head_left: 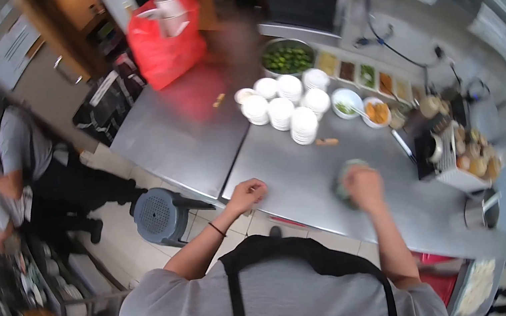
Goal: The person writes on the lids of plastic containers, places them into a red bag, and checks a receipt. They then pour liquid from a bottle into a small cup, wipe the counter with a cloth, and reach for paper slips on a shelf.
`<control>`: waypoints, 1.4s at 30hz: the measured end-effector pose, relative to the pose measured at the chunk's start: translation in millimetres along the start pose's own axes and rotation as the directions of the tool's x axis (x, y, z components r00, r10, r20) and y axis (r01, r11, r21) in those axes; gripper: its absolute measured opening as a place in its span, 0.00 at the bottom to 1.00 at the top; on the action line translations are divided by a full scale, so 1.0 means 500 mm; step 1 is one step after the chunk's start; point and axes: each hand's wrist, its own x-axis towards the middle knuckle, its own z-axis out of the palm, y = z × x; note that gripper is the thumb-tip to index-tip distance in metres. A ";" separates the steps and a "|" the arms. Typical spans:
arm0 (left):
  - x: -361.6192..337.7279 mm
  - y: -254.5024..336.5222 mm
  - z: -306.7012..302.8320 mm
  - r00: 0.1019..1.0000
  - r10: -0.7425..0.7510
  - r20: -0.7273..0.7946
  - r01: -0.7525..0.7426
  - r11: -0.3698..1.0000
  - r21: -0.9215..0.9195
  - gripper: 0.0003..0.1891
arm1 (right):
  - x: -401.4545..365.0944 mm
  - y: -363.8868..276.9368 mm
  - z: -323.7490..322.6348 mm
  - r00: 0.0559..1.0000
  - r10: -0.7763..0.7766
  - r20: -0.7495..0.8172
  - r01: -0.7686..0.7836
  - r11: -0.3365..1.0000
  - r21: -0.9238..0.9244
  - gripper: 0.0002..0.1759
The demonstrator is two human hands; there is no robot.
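On the steel worktop (286,193), my right hand (364,184) presses down with closed fingers on a grey-green cloth (343,184), partly hidden beneath it and blurred. My left hand (247,196) hovers by the worktop's front edge; its fingers are curled in and nothing shows in them. Beyond both hands stand several stacks of white cups or lids (303,125). A small brown piece (327,142) lies near the closest stack. To the right of the stacks are a white bowl with green bits (347,103) and another with orange pieces (378,113).
A pot of green vegetables (287,57) and filled containers (367,75) line the back. At right stand a white basket (465,168) and a metal pot (482,211). A red bag (167,44) sits far left. A grey stool (165,215) and two people (28,150) are leftward.
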 end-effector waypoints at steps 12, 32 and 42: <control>0.135 0.110 0.155 0.933 -0.069 0.353 0.043 0.996 0.082 0.10 | -0.053 0.268 0.238 0.771 0.564 -0.295 -0.613 0.782 -0.109 0.30; 0.155 0.123 0.419 0.890 -0.068 0.451 -0.007 0.987 0.162 0.10 | -0.419 0.238 0.189 0.906 0.306 -0.293 -0.291 0.952 0.096 0.23; 0.078 0.179 0.758 0.881 -0.073 0.468 -0.050 0.969 0.244 0.09 | -0.782 0.993 -0.013 0.224 0.858 -0.462 -0.973 0.170 -0.156 0.30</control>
